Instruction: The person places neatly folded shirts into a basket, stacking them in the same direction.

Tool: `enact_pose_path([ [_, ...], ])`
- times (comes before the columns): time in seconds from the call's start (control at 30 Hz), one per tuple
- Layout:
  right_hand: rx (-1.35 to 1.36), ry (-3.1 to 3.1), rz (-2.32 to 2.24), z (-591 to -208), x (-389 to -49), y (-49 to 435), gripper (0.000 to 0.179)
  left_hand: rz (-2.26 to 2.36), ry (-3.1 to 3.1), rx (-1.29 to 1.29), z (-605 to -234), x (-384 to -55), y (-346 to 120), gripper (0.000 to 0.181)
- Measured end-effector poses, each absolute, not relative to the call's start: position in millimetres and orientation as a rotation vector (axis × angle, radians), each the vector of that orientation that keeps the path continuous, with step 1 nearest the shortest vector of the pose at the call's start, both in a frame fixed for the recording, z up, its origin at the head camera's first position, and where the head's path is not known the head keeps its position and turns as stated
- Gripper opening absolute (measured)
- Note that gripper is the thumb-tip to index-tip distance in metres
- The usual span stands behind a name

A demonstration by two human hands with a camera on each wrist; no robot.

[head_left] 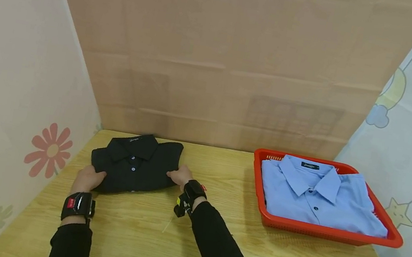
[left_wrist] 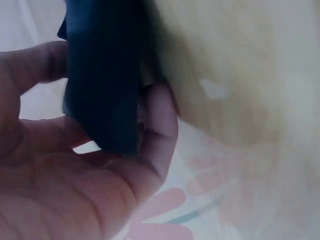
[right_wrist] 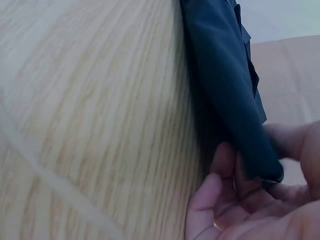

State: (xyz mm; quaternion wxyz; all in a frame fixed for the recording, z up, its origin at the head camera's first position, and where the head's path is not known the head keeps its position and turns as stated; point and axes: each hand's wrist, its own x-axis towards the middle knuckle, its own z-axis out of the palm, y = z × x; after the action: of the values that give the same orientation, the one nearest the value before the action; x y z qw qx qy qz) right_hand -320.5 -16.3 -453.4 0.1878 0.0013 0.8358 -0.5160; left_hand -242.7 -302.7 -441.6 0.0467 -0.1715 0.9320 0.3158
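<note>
A folded black shirt (head_left: 139, 167) with a collar and pale buttons lies at the back left of the table. My left hand (head_left: 87, 179) grips its near left corner, the thumb on top and the fingers curled beneath, as the left wrist view shows around the dark cloth (left_wrist: 105, 75). At the right edge my right hand (head_left: 181, 176) pinches the shirt. In the right wrist view the fingers (right_wrist: 205, 200) go under the folded edge (right_wrist: 225, 90), with the thumb over it.
On the right of the wooden table (head_left: 139, 244) stands a red plastic basket (head_left: 331, 233) holding a folded light blue shirt (head_left: 355, 206). A brown paper-covered wall (head_left: 217, 58) rises behind the table, and patterned white walls (head_left: 14, 84) flank both sides.
</note>
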Motion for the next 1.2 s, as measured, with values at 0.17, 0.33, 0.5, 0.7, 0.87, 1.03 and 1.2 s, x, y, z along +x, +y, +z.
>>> enact_pose_path([
  [0.17, 0.019, 2.276, -1.535, -452, -321, -20, 0.064, 1.123, 2.784, -0.554, -442, -249, -299, 0.079],
  [0.33, 0.040, 2.316, -1.516, -454, -321, -24, 0.062, 1.223, 2.796, -0.672, -445, -255, -292, 0.086],
  [0.5, 0.008, 2.362, -1.514, -458, -324, -26, 0.048, 1.121, 2.816, -0.658, -448, -256, -290, 0.079],
  [0.7, 0.003, 2.278, -1.632, -460, -322, -22, 0.047, 1.153, 2.769, -0.551, -445, -255, -290, 0.078],
  [0.87, 0.037, 2.145, -1.769, -454, -317, -23, 0.061, 1.298, 2.729, -0.488, -446, -256, -285, 0.074],
  [1.03, -0.021, 2.130, -1.725, -452, -315, -27, 0.061, 1.426, 2.707, -0.451, -445, -258, -281, 0.061],
  [1.2, -0.126, 2.100, -1.766, -455, -315, -32, 0.048, 1.524, 2.716, -0.411, -439, -261, -276, 0.054],
])
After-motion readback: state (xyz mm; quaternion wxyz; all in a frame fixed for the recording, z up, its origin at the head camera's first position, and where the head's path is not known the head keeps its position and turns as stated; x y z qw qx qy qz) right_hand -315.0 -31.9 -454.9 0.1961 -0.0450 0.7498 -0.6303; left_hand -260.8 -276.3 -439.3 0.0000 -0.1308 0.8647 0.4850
